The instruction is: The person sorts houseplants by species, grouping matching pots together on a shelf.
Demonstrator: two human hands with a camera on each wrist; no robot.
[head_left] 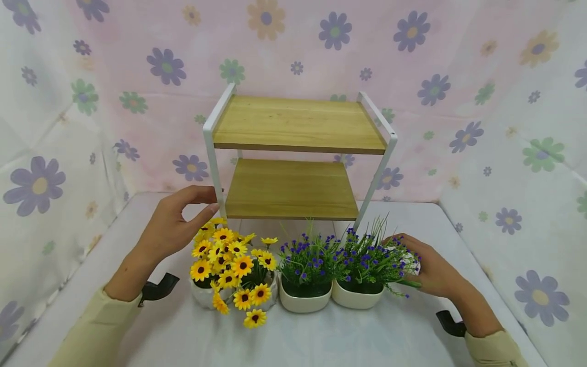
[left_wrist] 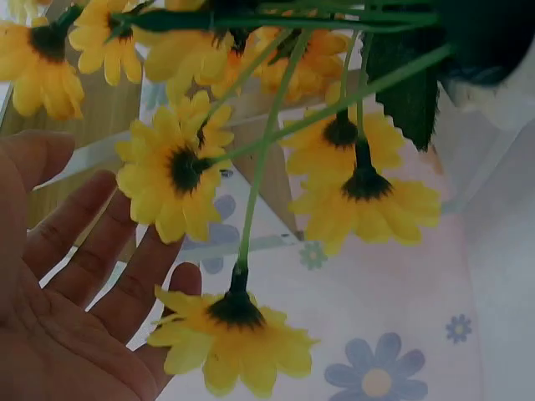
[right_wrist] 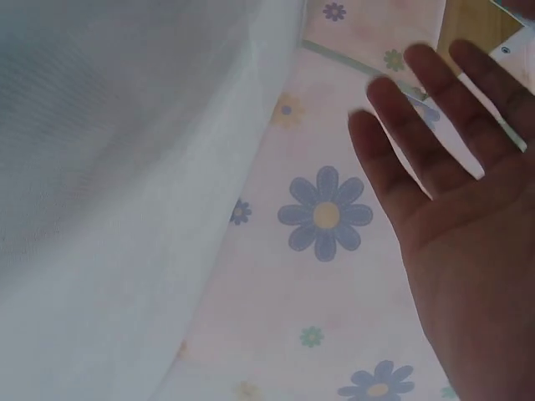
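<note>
A two-tier shelf with wooden boards (head_left: 298, 125) and a white metal frame (head_left: 212, 153) stands at the back of the table. My left hand (head_left: 171, 221) is at its left front post, thumb tip by the post. The left wrist view shows that hand (left_wrist: 92, 292) with fingers spread and loosely bent beside yellow flowers (left_wrist: 171, 171). My right hand (head_left: 435, 270) is at the far right, partly hidden by a cream pot's purple-flowered plant (head_left: 367, 260). In the right wrist view its fingers (right_wrist: 435, 138) are extended, holding nothing.
In front of the shelf stand potted yellow flowers (head_left: 229, 255) in whitish pots (head_left: 202, 295) and another purple-flowered plant (head_left: 307, 255) in a cream pot (head_left: 305, 304). A white cloth covers the table (head_left: 321, 341). Flower-patterned fabric (head_left: 293, 35) encloses the back and sides.
</note>
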